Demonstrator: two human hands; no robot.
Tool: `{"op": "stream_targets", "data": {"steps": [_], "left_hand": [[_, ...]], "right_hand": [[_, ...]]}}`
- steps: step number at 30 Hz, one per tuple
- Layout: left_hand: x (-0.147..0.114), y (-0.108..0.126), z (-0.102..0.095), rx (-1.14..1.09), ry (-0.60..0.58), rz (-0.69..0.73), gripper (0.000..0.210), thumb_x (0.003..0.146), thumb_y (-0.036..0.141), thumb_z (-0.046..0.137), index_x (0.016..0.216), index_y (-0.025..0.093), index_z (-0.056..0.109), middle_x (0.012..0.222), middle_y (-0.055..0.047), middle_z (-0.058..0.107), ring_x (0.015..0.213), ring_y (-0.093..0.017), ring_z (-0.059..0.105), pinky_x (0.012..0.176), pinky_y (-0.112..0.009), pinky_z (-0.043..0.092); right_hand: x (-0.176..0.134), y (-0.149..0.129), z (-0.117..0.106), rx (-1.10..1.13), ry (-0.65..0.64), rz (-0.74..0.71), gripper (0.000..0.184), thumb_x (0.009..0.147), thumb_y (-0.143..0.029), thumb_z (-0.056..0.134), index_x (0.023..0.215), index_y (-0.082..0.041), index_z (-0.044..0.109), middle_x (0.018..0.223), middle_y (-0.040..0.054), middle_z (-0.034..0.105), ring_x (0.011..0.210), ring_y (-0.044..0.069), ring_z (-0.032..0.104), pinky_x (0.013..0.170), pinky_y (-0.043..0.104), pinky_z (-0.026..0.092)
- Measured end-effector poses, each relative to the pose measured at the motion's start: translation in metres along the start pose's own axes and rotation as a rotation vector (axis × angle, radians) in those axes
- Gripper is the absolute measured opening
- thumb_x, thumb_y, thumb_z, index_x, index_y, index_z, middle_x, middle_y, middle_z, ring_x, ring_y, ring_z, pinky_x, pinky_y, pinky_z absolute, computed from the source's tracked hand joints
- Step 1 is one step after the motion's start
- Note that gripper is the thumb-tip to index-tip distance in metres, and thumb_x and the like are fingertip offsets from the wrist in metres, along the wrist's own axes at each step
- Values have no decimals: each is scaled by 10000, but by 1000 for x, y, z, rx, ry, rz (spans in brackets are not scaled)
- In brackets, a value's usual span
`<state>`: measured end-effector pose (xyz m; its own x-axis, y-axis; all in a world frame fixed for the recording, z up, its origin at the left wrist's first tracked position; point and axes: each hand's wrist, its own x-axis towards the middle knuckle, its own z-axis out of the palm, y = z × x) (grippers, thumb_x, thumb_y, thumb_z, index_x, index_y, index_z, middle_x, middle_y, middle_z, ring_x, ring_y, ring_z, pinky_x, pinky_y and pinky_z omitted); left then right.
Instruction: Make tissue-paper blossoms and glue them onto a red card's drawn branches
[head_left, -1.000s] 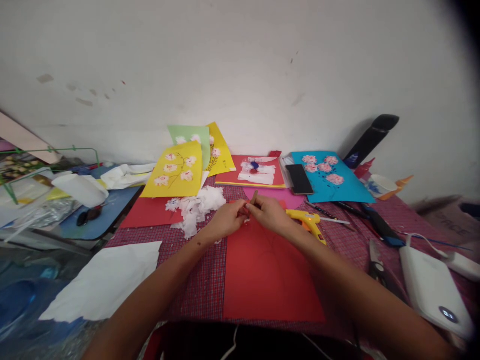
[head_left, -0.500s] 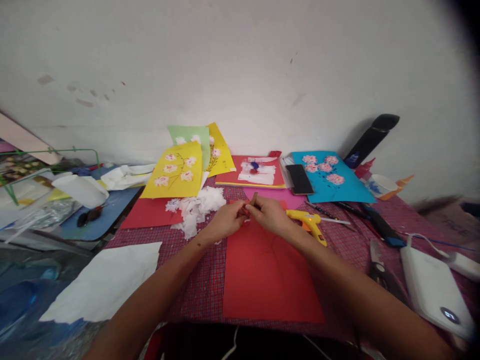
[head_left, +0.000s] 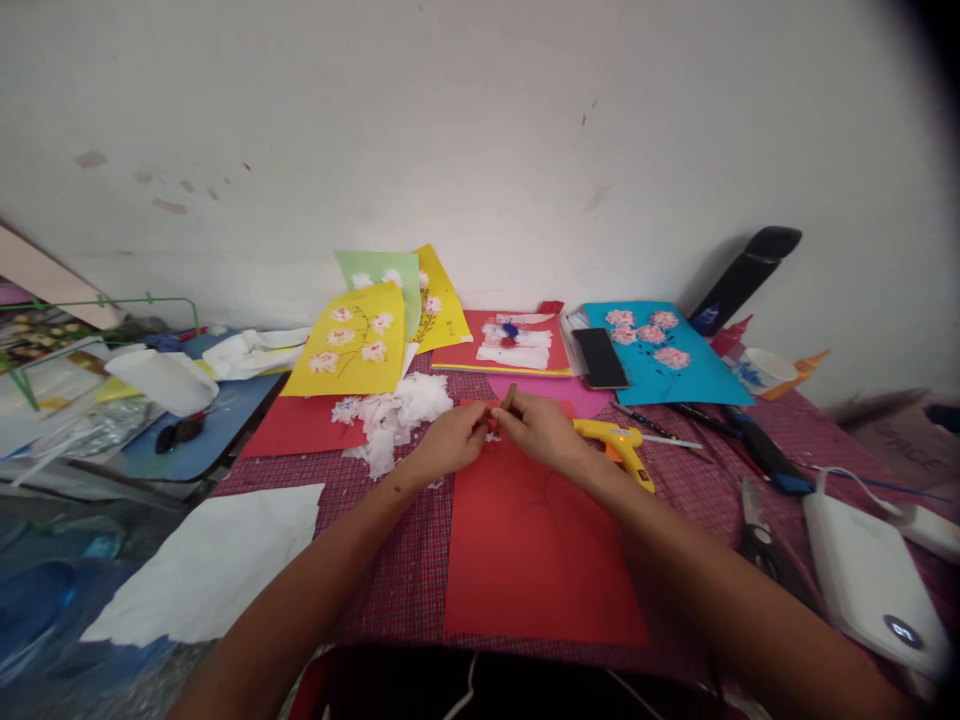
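Observation:
Over the top part of a red paper sheet [head_left: 540, 560], my two hands meet at the fingertips. My right hand [head_left: 541, 428] is closed around a short brown stick-like piece [head_left: 511, 392] whose tip pokes up past the fingers. My left hand [head_left: 456, 440] pinches at the same spot; a small whitish bit shows between the hands, but what the left fingers hold is hidden. Faint dark lines run across the red sheet. A yellow glue gun [head_left: 611, 434] lies just right of my right hand. Torn white tissue [head_left: 401, 412] is heaped left of my left hand.
Finished flower pictures stand behind: a yellow sheet [head_left: 349, 340] and a blue sheet [head_left: 671, 355]. A phone [head_left: 601, 358] rests beside the blue one. Scissors [head_left: 761, 535] and a white power bank [head_left: 874, 575] lie right. A white tissue sheet [head_left: 217, 560] is at left.
Both hands stay in nearly the same place, with only slight finger movement at the meeting point. Nothing else on the table has visibly moved.

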<state>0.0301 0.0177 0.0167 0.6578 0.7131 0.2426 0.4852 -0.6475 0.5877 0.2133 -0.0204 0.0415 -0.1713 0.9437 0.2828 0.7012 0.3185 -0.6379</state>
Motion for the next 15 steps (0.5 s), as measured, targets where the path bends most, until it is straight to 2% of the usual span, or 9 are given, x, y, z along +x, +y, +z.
{"op": "stream_targets", "data": {"steps": [6,12,15], "left_hand": [[0,3,-1,-39,-2,-41,243,864,140,468,1051,206,608,962,-57,675,886,-205,617,818,-318,472],[-1,6,-2,-136,-3,-18,338,762,63,496,1048,193,623,915,-40,673,786,-178,602,710,-279,466],[0,8,1,-237,29,-4,370,777,73,495,1109,191,610,956,-37,677,813,-166,612,717,-264,469]], "right_hand": [[0,3,4,-13,-2,-4,175,925,-280,518,817,-190,622,756,33,703,658,157,613,591,238,376],[1,-2,5,-49,-32,-23,163,923,-260,527,803,-194,616,737,18,688,651,146,598,589,229,359],[1,-4,4,-48,-46,-30,165,921,-255,525,803,-194,621,749,22,695,657,146,602,584,227,352]]}}
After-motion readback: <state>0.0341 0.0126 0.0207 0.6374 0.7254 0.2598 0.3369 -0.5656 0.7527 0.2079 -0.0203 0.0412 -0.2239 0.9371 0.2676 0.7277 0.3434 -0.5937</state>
